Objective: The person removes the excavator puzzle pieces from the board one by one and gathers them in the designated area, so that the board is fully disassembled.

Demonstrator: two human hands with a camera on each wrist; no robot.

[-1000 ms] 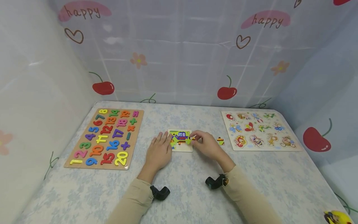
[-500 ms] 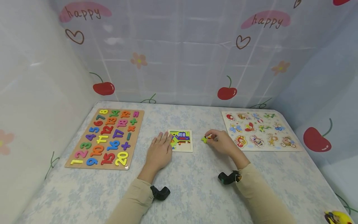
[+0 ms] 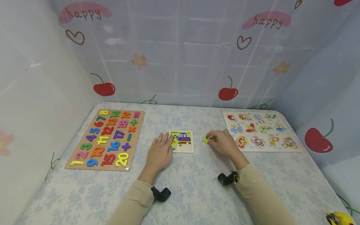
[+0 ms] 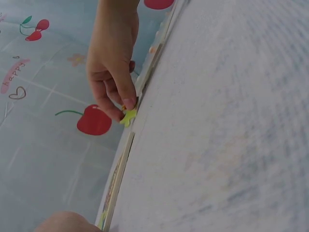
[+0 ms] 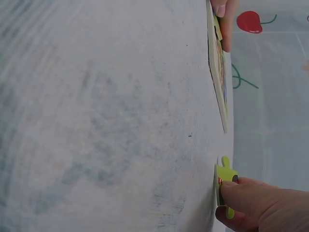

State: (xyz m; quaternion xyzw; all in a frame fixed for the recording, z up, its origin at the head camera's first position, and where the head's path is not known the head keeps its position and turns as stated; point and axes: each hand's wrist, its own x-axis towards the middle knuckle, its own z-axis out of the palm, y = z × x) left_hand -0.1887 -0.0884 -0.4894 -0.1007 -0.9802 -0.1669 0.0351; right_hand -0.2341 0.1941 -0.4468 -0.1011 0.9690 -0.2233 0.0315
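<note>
My left hand (image 3: 160, 152) lies flat with straight fingers over the left side of a small framed jigsaw puzzle (image 3: 182, 138) that shows a blue-purple vehicle. To the right of the puzzle, my right hand (image 3: 223, 143) pinches a lime-green jigsaw piece (image 3: 206, 140) with red and yellow print between thumb and fingers. In the right wrist view the piece (image 5: 224, 186) stands tilted close over the table, its knobs showing. The left wrist view shows the same piece (image 4: 128, 117) below the right fingertips. Part of the puzzle's left side is hidden under the left fingers.
A wooden number board (image 3: 105, 139) with coloured digits lies at the left. At the right, close beyond the right hand, is a white insect-picture board (image 3: 261, 131). A yellow toy (image 3: 339, 217) sits at the front right corner. A patterned curtain (image 3: 180, 53) hangs behind the table.
My right hand has moved right from the puzzle, carrying the green piece away from its right side. A loose piece seen earlier on the table is now out of sight. The left hand stays put.
</note>
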